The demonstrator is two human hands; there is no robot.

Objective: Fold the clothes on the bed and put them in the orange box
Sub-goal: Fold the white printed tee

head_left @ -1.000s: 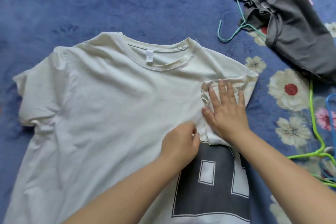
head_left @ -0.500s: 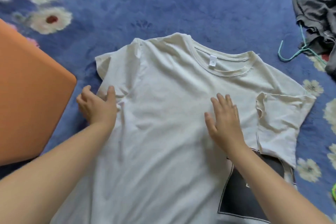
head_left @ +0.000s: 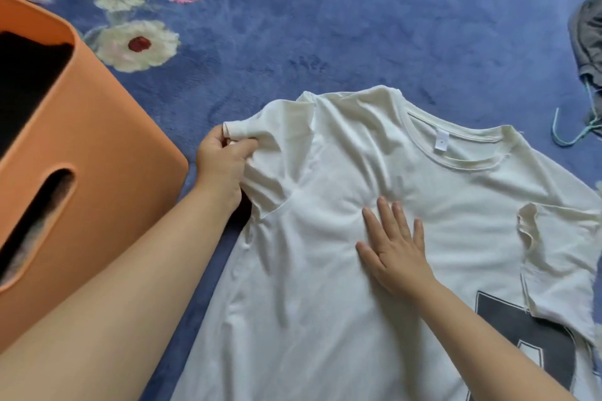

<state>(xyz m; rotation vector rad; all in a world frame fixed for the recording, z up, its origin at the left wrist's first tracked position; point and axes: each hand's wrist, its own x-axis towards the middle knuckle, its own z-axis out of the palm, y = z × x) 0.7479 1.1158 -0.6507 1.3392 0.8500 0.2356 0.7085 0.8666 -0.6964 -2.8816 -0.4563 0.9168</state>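
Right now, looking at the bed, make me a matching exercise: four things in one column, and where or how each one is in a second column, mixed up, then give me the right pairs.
Things
1. left hand
2. right hand
3. orange box
4. grey garment

States
A. at the far right edge, with a teal hanger
B. flat on the middle of the T-shirt
C. left of the T-shirt, something dark inside
D. pinching the sleeve

Pairs: 1-D, 2-B, 3-C, 4-A
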